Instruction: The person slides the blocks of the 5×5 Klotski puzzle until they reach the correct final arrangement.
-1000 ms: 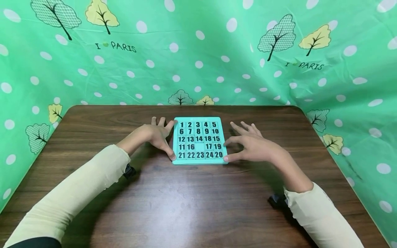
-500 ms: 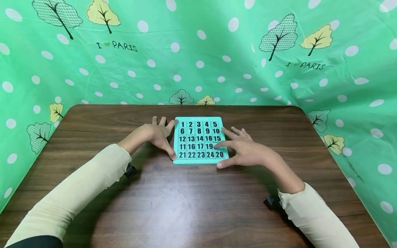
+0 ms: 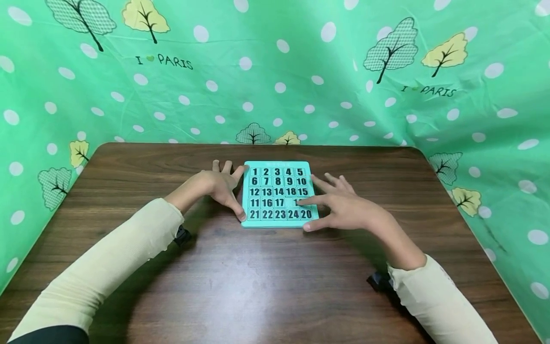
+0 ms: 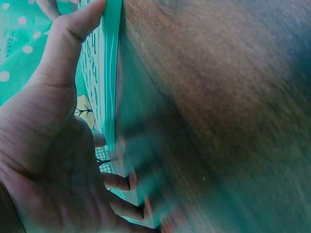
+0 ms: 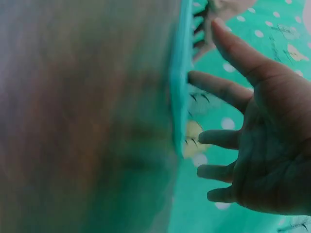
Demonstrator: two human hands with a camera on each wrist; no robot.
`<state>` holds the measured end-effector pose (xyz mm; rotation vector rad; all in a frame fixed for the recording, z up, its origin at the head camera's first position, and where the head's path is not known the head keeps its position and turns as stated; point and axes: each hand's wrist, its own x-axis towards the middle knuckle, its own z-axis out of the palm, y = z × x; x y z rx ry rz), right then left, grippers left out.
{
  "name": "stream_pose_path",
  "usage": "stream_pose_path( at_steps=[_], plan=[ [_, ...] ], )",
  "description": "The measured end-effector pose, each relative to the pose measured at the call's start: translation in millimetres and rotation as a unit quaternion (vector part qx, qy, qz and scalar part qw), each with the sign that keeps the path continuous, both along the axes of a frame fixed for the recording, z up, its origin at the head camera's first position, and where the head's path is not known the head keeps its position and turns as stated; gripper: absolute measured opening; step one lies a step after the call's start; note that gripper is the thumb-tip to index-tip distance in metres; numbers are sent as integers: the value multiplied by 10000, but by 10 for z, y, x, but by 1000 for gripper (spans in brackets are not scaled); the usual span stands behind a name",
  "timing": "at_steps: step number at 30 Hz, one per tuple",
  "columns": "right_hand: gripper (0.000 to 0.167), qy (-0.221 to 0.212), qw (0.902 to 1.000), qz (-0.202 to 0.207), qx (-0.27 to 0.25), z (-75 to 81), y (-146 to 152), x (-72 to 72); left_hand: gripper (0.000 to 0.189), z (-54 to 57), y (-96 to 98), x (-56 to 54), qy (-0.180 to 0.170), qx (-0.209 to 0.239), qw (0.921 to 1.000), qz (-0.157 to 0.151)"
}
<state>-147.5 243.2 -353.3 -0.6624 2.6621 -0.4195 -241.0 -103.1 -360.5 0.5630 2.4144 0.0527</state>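
A turquoise number sliding puzzle (image 3: 275,224) lies flat near the table's far side. My left hand (image 3: 219,185) is at its left edge, thumb on the near corner and index finger at the far corner, other fingers spread. From the right, my right hand (image 3: 345,206) reaches over the board. Its index fingertip covers part of a tile (image 3: 296,202) in the fourth row, and its thumb touches the near edge. A gap shows just right of the 17 tile (image 3: 280,203). In the left wrist view the left thumb (image 4: 80,24) rests against the board's rim.
The brown wooden table (image 3: 240,282) extends in front of the puzzle and to both sides. A green dotted cloth (image 3: 279,71) with printed trees hangs behind and beside it. Dark devices show under both wrists, the left device (image 3: 182,235) and right device (image 3: 378,282).
The right hand moved left onto the board. The 17 tile slid left; the 19 tile followed it, and a tile under the index finger now sits farther right, opening a gap. The left hand stayed.
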Motion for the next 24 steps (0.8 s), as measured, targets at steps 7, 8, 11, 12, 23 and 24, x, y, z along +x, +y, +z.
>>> stream_pose_path(
  at_steps=[7, 8, 11, 12, 23, 24],
  plan=[
    [69, 173, 9998, -130, -44, 25, -44, -146, 159, -8, 12, 3, -25, -7, 10000, 19],
    [73, 169, 9998, -93, -42, 9, -86, -178, 159, -12, 13, 4, -23, 2, 10000, 20],
    [82, 71, 9999, -37, 62, -32, -185, -235, 159, -12, 11, -1, -23, 20, 10000, -5],
    [82, 32, 10000, -13, 84, -36, -201, -235, 159, -7, 11, -1, -37, 14, 10000, -12],
    [75, 185, 9992, 349, -61, -31, -618, -254, 159, -27, -4, -2, 57, 42, 10000, -16],
    [79, 147, 9990, 415, -37, -46, -705, -277, 158, -32, -8, -5, 46, 32, 10000, -16]
  ],
)
